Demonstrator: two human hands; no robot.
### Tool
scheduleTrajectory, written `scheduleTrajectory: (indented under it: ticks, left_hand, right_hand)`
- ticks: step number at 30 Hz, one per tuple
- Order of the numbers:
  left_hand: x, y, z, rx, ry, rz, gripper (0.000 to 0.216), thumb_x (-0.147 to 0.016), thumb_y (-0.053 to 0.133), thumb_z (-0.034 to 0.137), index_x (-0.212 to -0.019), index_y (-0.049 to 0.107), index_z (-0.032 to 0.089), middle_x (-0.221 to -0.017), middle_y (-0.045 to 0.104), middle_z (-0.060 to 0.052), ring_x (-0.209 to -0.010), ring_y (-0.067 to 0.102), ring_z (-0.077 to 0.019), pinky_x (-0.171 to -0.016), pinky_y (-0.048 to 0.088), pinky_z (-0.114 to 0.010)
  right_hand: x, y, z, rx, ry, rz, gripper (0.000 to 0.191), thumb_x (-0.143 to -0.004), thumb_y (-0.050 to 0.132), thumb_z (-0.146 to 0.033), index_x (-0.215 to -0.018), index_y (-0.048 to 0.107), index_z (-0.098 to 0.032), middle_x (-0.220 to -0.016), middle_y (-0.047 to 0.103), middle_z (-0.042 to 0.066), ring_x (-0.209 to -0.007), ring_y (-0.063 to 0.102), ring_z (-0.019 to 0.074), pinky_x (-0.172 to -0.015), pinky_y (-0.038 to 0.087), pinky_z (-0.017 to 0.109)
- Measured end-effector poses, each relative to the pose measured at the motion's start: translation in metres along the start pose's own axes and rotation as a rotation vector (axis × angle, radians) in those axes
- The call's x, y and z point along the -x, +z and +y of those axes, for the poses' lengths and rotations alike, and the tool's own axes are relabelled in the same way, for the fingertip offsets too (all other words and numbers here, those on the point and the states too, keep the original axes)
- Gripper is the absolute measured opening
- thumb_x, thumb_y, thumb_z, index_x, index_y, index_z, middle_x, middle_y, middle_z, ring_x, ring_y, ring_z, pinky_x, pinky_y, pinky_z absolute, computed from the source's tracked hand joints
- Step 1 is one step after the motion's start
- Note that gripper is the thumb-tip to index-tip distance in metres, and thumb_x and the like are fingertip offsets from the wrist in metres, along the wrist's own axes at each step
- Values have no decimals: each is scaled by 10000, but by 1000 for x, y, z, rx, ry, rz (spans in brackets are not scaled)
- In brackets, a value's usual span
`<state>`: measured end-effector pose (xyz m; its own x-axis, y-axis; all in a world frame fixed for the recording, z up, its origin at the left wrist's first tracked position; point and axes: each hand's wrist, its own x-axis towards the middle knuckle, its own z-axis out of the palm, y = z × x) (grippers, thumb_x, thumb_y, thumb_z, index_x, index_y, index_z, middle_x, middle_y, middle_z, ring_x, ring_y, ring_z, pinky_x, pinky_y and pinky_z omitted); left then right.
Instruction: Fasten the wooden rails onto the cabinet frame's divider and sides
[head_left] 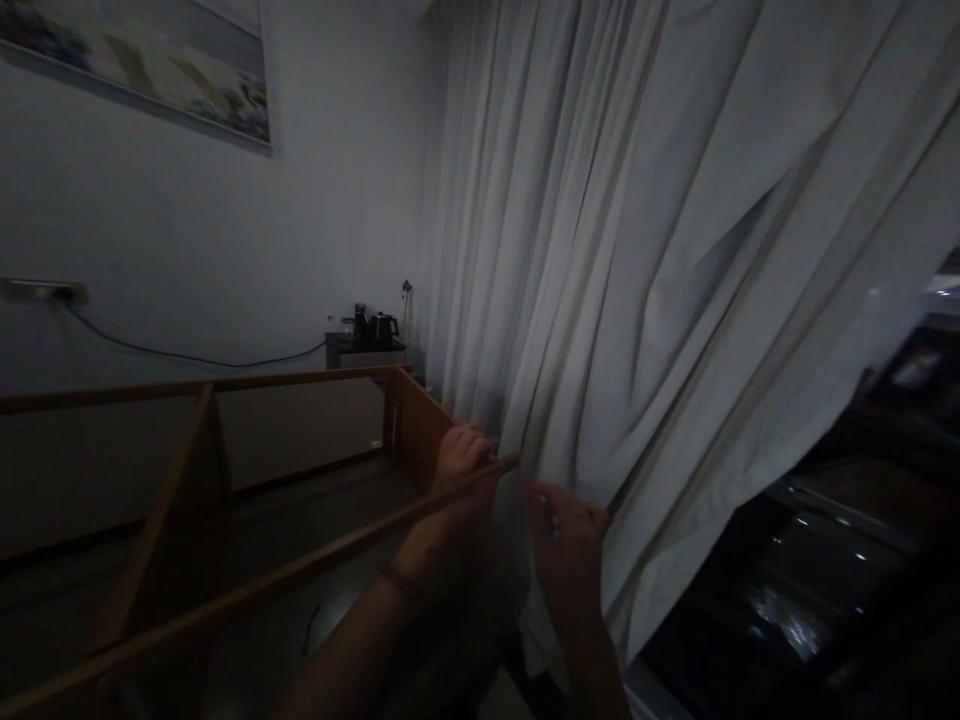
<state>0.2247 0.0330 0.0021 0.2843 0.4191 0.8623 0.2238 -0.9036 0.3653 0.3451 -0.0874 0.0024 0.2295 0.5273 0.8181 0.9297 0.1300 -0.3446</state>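
A brown wooden frame (322, 553), like an open shelf unit lying down, fills the lower left. My left hand (459, 455) reaches beneath its near rail, and its fingers bend over the edge of the end panel (420, 430). Right of that corner, my right hand (568, 535) is raised in front of the curtain, with its fingers curled into a pinch. Something small and pale may show between those fingers, but dim light and blur hide what it is. The palm side of my left hand is out of sight.
A long white curtain (600, 300) hangs close on the right. Behind it lie dark, shiny items (795, 560) that are hard to make out. A small cabinet (360, 350) with a black kettle (384, 327) stands in the far corner. A black cable (202, 360) runs along the wall.
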Motion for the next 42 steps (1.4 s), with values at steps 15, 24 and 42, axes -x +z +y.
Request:
scheduleTrajectory:
  ticks: [15,24,42]
  left_hand:
    - [9,42,-37,-106,126,213,438,-938,169,463,-771,498,228,-798,550,-83,-891,512,-269,-758,470,-475]
    - [13,43,-30,-100,93,229,325,-910,262,429,-915,516,225,-929,557,-99,-1159,491,-322,-889,440,-540]
    - [7,50,-43,-192,35,148,270,-877,337,371,-748,528,231,-813,535,-53,-1045,490,-267,-961,401,-504]
  right_hand:
    - [-15,24,14,6,-249,40,207,-997,422,-340,-910,597,-271,-728,724,-46,-648,635,168,-772,276,349]
    - [-21,23,19,53,-279,30,180,-990,444,-327,-919,601,-277,-764,740,-61,-666,648,162,-786,276,339]
    - [-31,29,7,-234,39,-214,387,-961,431,-484,-793,685,-244,-690,710,-32,-616,628,141,-696,349,310]
